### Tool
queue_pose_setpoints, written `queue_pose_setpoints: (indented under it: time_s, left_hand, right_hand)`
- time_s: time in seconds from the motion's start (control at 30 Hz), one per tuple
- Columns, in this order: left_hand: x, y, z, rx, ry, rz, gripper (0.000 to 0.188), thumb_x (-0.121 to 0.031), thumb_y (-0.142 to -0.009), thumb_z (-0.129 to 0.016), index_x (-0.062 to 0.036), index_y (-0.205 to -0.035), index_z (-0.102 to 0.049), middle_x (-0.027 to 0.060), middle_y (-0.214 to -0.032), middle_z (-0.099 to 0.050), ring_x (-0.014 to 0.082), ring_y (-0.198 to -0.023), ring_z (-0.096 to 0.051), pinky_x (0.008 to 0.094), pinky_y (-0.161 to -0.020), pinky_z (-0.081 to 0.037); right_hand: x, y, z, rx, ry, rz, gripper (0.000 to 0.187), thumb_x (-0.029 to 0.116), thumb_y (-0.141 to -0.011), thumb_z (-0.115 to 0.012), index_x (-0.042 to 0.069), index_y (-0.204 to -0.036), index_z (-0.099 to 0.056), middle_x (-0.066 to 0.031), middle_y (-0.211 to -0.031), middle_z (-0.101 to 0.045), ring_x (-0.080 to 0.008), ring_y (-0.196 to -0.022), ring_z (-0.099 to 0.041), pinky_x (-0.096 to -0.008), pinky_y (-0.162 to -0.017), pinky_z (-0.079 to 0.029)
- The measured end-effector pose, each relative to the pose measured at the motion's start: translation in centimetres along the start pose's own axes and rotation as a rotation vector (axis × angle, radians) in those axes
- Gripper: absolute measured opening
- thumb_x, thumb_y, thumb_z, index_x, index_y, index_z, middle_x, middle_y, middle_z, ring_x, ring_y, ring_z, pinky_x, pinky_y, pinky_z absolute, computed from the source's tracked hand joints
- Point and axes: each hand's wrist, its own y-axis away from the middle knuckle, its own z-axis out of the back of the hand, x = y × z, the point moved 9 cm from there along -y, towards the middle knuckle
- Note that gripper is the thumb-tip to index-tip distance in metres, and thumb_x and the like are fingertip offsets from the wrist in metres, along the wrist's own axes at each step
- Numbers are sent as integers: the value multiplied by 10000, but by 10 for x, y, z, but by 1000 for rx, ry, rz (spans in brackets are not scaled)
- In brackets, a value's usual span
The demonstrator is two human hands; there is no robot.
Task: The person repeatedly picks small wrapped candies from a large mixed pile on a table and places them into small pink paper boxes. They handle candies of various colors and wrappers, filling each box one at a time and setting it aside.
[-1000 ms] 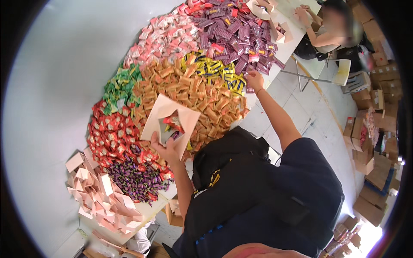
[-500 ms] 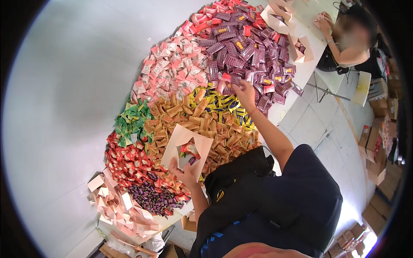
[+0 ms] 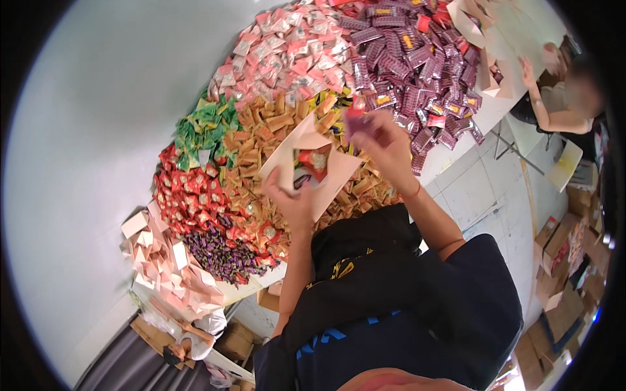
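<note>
My left hand (image 3: 293,201) grips a pale pink folded paper box (image 3: 334,182) by its near left side. Inside the box's opening lie a red packet (image 3: 318,161) and a small dark purple one. Close beside the box's right edge is my right hand (image 3: 390,148), its fingers closed on a purple snack packet (image 3: 355,127), which is blurred by motion. Something red shows just above that packet; whether I hold it too I cannot make out. Below both hands spreads a heap of tan packets (image 3: 257,156), with purple packets (image 3: 404,65) farther right.
Heaps of pink-white (image 3: 293,49), green (image 3: 202,130), red (image 3: 186,202) and small dark purple candies (image 3: 225,254) cover the table. Empty pink boxes (image 3: 166,267) pile at the left end. One person (image 3: 561,107) sits at right beside filled boxes; another (image 3: 192,342) is at lower left.
My right hand has come back from the purple heap toward the box, carrying a purple packet. The box has moved up and right in view. The person at right has lifted a hand.
</note>
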Motion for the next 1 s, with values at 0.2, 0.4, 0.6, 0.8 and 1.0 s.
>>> queue_pose_setpoints:
  time_s: [0.2, 0.4, 0.6, 0.8, 1.0]
  left_hand:
    - [-41, 23, -13, 48, -182, -160, 698, -27, -671, -681, 16, -1295, -369, 174, -1298, -313, 313, -1260, -323, 412, -1080, -245]
    - [-27, 33, -10, 83, 98, -74, 683, 1, -680, -636, 1, -1303, -354, 128, -1276, -315, 245, -1211, -374, 363, -1054, -304]
    - [-14, 33, -13, 119, 205, 44, 678, 18, -682, -618, -12, -1312, -368, 116, -1276, -346, 230, -1202, -390, 345, -1055, -303]
    - [-16, 42, -75, 378, 212, 62, 626, -21, -722, -659, -2, -1296, -409, 118, -1309, -356, 240, -1232, -388, 361, -1051, -311]
    - [-56, 26, -157, 700, 74, -55, 685, -294, -848, -647, -123, -1442, -351, 124, -1549, -122, 300, -1425, -176, 516, -1134, -189]
  right_hand:
    - [26, 39, -85, 588, 561, 18, 401, 75, -794, -672, 45, -1145, -479, -179, -942, -628, -332, -870, -642, -389, -730, -506]
    - [57, 51, -85, 587, 508, 232, 249, 85, -810, -667, 62, -1057, -643, -75, -1067, -675, -290, -948, -637, -350, -837, -499]
    - [82, 74, -46, 694, 705, 297, 304, 195, -772, -741, 92, -1048, -669, -63, -1080, -669, -249, -928, -637, -360, -788, -513]
    - [88, 88, -7, 693, 934, 461, 245, 114, -686, -684, 110, -930, -661, -22, -860, -586, -193, -856, -556, -343, -790, -443]
    - [83, 55, 102, 330, 1114, 573, 192, 44, -655, -671, 104, -837, -647, -15, -830, -594, -222, -896, -556, -389, -824, -428]
